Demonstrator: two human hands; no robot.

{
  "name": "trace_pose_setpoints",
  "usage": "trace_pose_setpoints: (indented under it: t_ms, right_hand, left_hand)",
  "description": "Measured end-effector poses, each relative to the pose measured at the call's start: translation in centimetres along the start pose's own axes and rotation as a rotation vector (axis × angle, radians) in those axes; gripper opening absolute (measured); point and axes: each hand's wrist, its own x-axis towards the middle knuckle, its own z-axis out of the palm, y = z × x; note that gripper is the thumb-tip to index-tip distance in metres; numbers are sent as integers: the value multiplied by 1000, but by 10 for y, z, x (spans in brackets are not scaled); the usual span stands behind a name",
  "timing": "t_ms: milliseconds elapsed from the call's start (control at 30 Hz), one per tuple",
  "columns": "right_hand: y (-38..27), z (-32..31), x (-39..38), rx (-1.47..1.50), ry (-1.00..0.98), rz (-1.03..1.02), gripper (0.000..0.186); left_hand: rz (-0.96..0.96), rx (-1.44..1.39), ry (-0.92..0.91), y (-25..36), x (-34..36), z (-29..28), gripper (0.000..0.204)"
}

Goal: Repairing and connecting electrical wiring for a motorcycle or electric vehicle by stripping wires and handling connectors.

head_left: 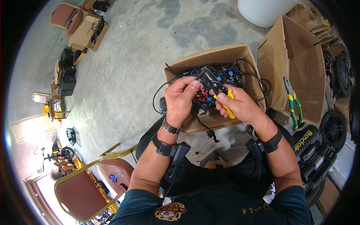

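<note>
A cardboard box [215, 52] full of tangled black cables [234, 77], some with blue connectors, stands in front of me. Over it, my right hand [240, 106] is wrapped round the yellow handles of a wire stripper [231, 102], whose dark jaws point up and to the left. Thumb and fingers of my left hand [179, 98] pinch a thin black cable close to those jaws. Whether the jaws bite on the cable I cannot tell. Beneath my hands lies a cluster of red-tipped wire ends [202, 95].
To the right, pliers [293, 103] with green-and-yellow handles hang on another open cardboard box [272, 52]. Behind it is a white tub [266, 13]. A black air compressor [313, 155] sits at my right. On my left, blue scissors [115, 177] rest on a chair seat [108, 168].
</note>
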Motion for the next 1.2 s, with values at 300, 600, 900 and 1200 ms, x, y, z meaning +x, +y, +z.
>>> trace_pose_setpoints:
  t_ms: [300,600,900,1200]
  right_hand:
    - [7,-17,5,-479,119,-260,38]
    - [-2,-7,-4,-622,174,-264,43]
    - [6,-8,-2,-733,172,-246,50]
    - [10,-10,-1,-689,125,-294,50]
  left_hand:
    - [-177,-75,-55,2,-1,9,14]
    - [-116,124,-72,3,-2,13,10]
    - [-190,294,-94,5,-5,14,10]
    - [-54,456,-206,-2,-4,9,10]
